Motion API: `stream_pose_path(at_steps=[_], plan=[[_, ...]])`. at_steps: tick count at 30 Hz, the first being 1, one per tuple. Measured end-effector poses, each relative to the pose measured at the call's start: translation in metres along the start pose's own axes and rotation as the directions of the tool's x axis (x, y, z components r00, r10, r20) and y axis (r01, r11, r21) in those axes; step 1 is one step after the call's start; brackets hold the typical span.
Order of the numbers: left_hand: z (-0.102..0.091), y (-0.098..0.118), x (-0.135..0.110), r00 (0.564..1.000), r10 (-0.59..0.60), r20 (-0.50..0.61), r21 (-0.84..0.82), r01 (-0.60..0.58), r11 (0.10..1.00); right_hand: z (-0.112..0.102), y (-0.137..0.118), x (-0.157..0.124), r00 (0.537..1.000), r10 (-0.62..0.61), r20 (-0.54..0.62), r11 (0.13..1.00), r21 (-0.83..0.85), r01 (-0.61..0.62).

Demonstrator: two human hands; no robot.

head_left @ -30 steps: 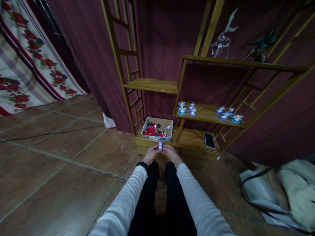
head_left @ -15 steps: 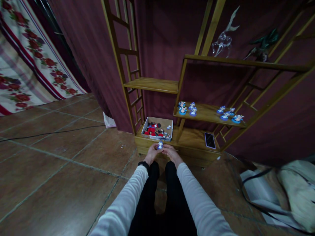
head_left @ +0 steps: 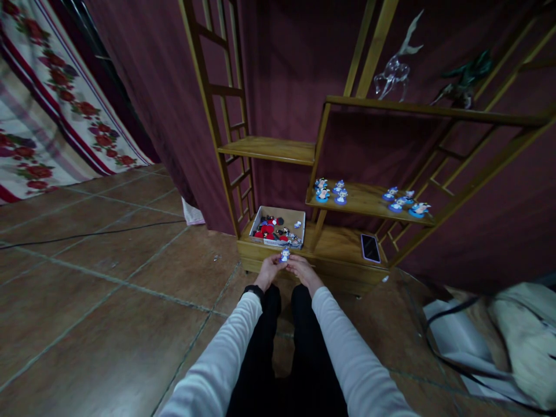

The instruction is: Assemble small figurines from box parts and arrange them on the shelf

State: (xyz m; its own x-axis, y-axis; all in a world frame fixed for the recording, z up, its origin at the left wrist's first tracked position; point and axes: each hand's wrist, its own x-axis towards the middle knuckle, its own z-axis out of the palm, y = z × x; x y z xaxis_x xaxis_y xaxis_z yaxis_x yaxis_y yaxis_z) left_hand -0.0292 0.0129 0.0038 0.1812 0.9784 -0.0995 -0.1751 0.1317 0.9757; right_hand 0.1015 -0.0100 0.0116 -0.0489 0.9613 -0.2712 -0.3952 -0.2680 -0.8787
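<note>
Between my fingertips, upright, is a small purple-and-white figurine (head_left: pixel 285 255). My left hand (head_left: pixel 269 271) closes on its base from the left, and my right hand (head_left: pixel 303 270) grips it from the right. Just behind the hands a shallow cardboard box (head_left: pixel 299 215) stands on the low wooden shelf. Red and dark figurine pieces (head_left: pixel 268 230) lie jumbled inside, and one small white-and-purple piece (head_left: pixel 297 225) lies apart at the box's right side. On the raised shelf, several similar figurines stand in a left group (head_left: pixel 340 197) and a right group (head_left: pixel 397 205).
A phone (head_left: pixel 370 248) lies on the low shelf at right. The upper shelf holds a clear deer ornament (head_left: pixel 393 72) and a dark green ornament (head_left: pixel 467 81). A wooden shelf (head_left: pixel 269 149) juts out above the box. A pale bag (head_left: pixel 521 336) sits on the floor at right.
The figurine has shifted very slightly right and up between my fingertips. Both hands stay almost in the same place, and the shelf contents look unchanged.
</note>
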Motion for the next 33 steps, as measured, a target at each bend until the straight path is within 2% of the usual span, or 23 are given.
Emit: stream_pose_path(at_steps=[9, 13, 18, 25, 33], plan=[[0.002, 0.004, -0.002, 0.993, -0.041, 0.107, 0.007, 0.04, 0.999, -0.005, 0.008, 0.01, 0.998, 0.004, -0.069, 1.0, -0.016, -0.006], [0.0, 0.001, 0.0, 0.99, -0.055, 0.129, -0.033, 0.059, 0.998, -0.006, 0.006, 0.009, 0.999, 0.006, -0.041, 1.0, -0.027, -0.007], [-0.002, -0.003, 0.001, 0.993, -0.049, 0.11, -0.034, 0.053, 0.998, -0.005, 0.006, 0.007, 1.0, 0.001, 0.007, 0.998, -0.056, 0.0], [-0.002, -0.006, 0.003, 0.996, 0.006, 0.084, 0.047, -0.01, 0.999, -0.006, 0.01, 0.01, 0.997, -0.03, -0.067, 0.998, -0.063, 0.026], [-0.003, -0.014, 0.009, 0.998, 0.059, 0.034, 0.143, -0.063, 0.988, -0.006, 0.008, 0.01, 0.997, -0.02, -0.076, 0.998, -0.056, 0.015]])
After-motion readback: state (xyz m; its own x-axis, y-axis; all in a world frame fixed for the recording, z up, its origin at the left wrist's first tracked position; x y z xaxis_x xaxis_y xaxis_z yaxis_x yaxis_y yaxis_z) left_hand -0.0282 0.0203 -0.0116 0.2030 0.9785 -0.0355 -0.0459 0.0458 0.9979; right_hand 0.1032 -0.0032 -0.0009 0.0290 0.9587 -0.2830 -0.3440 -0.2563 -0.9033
